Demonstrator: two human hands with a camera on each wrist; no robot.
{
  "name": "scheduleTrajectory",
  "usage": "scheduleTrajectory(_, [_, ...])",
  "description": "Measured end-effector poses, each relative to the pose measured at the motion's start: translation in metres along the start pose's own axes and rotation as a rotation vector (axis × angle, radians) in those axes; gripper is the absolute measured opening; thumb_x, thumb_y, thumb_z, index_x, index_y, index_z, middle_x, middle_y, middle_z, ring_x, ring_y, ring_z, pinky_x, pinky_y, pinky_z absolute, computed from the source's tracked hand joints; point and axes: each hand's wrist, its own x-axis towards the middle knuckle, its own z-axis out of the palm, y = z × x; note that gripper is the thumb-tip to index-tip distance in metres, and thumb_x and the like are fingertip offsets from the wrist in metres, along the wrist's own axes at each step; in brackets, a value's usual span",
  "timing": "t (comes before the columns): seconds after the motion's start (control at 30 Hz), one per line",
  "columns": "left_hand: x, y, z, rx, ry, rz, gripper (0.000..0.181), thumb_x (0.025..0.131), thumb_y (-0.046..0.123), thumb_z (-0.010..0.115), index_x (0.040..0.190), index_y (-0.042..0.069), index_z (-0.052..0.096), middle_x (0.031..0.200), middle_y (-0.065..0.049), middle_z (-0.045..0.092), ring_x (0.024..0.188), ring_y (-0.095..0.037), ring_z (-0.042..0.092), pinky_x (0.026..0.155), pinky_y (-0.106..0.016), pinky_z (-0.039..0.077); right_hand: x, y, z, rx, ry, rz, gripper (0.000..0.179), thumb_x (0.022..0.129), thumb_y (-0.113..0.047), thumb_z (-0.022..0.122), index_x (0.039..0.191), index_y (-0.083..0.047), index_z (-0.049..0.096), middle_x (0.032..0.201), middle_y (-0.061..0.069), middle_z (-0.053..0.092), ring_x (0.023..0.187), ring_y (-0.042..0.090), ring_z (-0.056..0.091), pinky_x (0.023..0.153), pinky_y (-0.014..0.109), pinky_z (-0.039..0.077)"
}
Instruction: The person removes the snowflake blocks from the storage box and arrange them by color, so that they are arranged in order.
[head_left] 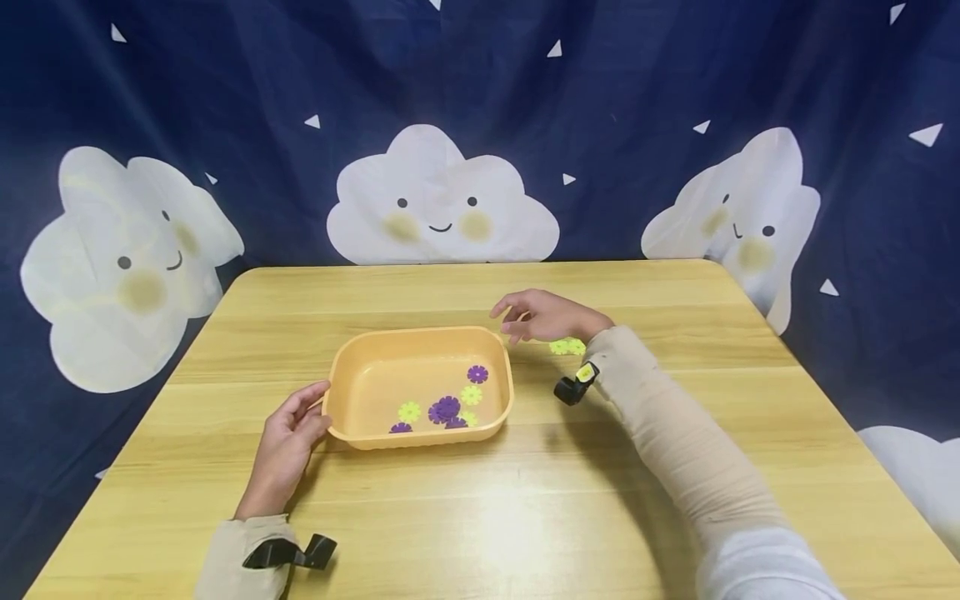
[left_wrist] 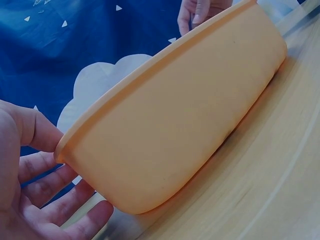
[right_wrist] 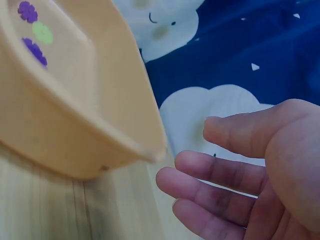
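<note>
An orange plastic basin [head_left: 420,383] stands on the wooden table, with several purple and yellow-green snowflake-shaped discs lying in it. My left hand [head_left: 288,437] grips its left end, the thumb [left_wrist: 42,132] at the rim and the other fingers against the wall around the corner. By the far right corner of the basin, my right hand [head_left: 543,317] hovers with relaxed, slightly bent fingers and nothing between them. Among the discs, a purple disc [head_left: 477,374] lies toward the right, while a yellow-green disc [head_left: 409,412] is nearer the left. More purple discs overlap near the front wall.
On the table to the right of the basin, yellow-green discs [head_left: 566,346] lie partly hidden by the right forearm. The wooden table [head_left: 465,517] reaches back to a dark blue curtain [head_left: 480,75] printed with clouds. Black straps with small mounts circle both wrists.
</note>
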Motion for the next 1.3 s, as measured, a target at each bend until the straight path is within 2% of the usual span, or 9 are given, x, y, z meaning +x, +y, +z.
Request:
scheduleTrajectory(0.27, [0.000, 0.000, 0.000, 0.003, 0.006, -0.006, 0.048, 0.093, -0.010, 0.046, 0.140, -0.009, 0.039, 0.136, -0.023, 0.041, 0.109, -0.004, 0.054, 0.085, -0.016, 0.050, 0.006, -0.017, 0.007, -0.018, -0.012, -0.023, 0.032, 0.096, -0.008, 0.058, 0.128, -0.003, 0.057, 0.113, 0.023, 0.063, 0.090, 0.024, 0.066, 0.074, 0.037, 0.053])
scheduleTrajectory(0.47, [0.000, 0.000, 0.002, 0.016, 0.005, -0.001, 0.048, 0.093, -0.011, 0.045, 0.140, -0.009, 0.039, 0.137, -0.025, 0.041, 0.109, -0.004, 0.054, 0.084, -0.015, 0.050, 0.013, -0.023, 0.013, -0.035, -0.031, -0.035, 0.031, 0.096, -0.007, 0.059, 0.127, -0.005, 0.058, 0.115, 0.024, 0.062, 0.090, 0.026, 0.067, 0.080, 0.046, 0.054])
scheduleTrajectory(0.67, [0.000, -0.001, 0.002, 0.016, 0.007, 0.002, 0.048, 0.092, -0.011, 0.044, 0.140, -0.009, 0.039, 0.135, -0.025, 0.041, 0.109, -0.004, 0.054, 0.085, -0.016, 0.050, 0.020, -0.028, 0.020, -0.072, -0.065, -0.044, 0.033, 0.096, -0.007, 0.057, 0.129, -0.003, 0.057, 0.115, 0.023, 0.064, 0.093, 0.029, 0.067, 0.075, 0.033, 0.054])
scheduleTrajectory(0.77, [0.000, 0.000, 0.002, 0.024, 0.012, 0.004, 0.048, 0.092, -0.011, 0.044, 0.140, -0.009, 0.040, 0.135, -0.025, 0.042, 0.109, -0.004, 0.054, 0.085, -0.015, 0.050, 0.024, -0.030, 0.024, -0.092, -0.087, -0.041, 0.033, 0.097, -0.008, 0.056, 0.130, -0.003, 0.057, 0.115, 0.022, 0.064, 0.093, 0.029, 0.067, 0.073, 0.031, 0.054])
scheduleTrajectory(1.07, [-0.010, -0.005, -0.002, 0.076, 0.011, -0.008, 0.046, 0.093, -0.007, 0.045, 0.139, -0.008, 0.041, 0.136, -0.026, 0.043, 0.109, -0.001, 0.054, 0.083, -0.014, 0.050, 0.036, -0.030, 0.047, -0.163, -0.157, -0.069, 0.033, 0.098, -0.007, 0.054, 0.131, 0.000, 0.055, 0.112, 0.020, 0.066, 0.091, 0.021, 0.068, 0.084, 0.028, 0.053])
scheduleTrajectory(1.3, [-0.002, 0.001, 0.001, 0.042, 0.006, 0.003, 0.044, 0.094, -0.008, 0.046, 0.137, -0.009, 0.042, 0.132, -0.025, 0.044, 0.109, -0.007, 0.054, 0.082, -0.015, 0.051, 0.044, -0.036, 0.047, -0.173, -0.159, -0.061, 0.035, 0.098, -0.008, 0.055, 0.132, 0.000, 0.055, 0.116, 0.019, 0.064, 0.093, 0.024, 0.068, 0.089, 0.031, 0.051])
